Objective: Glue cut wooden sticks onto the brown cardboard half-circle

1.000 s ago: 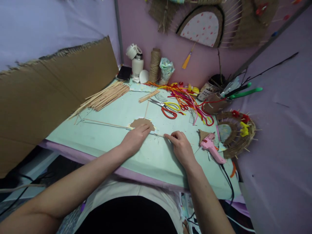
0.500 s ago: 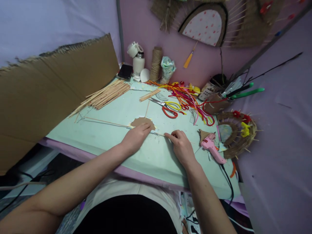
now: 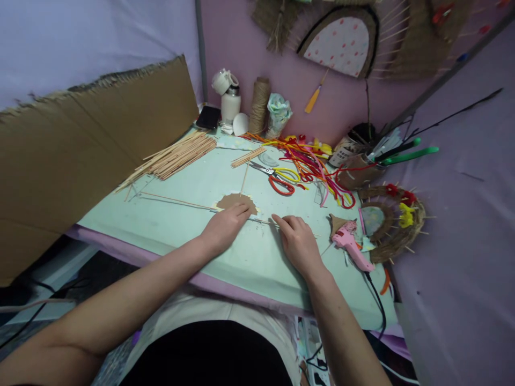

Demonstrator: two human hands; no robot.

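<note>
A brown cardboard half circle (image 3: 230,201) with a pale ragged border lies on the table. My left hand (image 3: 227,221) holds it down, fingers close together over its right front part. One thin wooden stick (image 3: 244,179) points away from its curved edge. Another long stick (image 3: 177,200) extends left from its straight edge. My right hand (image 3: 296,236) is to the right, its fingers bent around a thin wooden stick (image 3: 263,221) along the same straight edge. The right index finger is stretched out just above this stick; the thumb is mostly hidden.
Scissors (image 3: 277,177), a bundle of wooden sticks (image 3: 181,155) and colourful pipe cleaners (image 3: 308,161) lie farther back. A pink glue gun (image 3: 351,249) with a cord and a decorated wreath (image 3: 416,225) are at right. Tall cardboard (image 3: 120,123) stands at left.
The right index finger has lifted slightly off the stick. My left hand stays on the cardboard, and the whole view has shifted a little.
</note>
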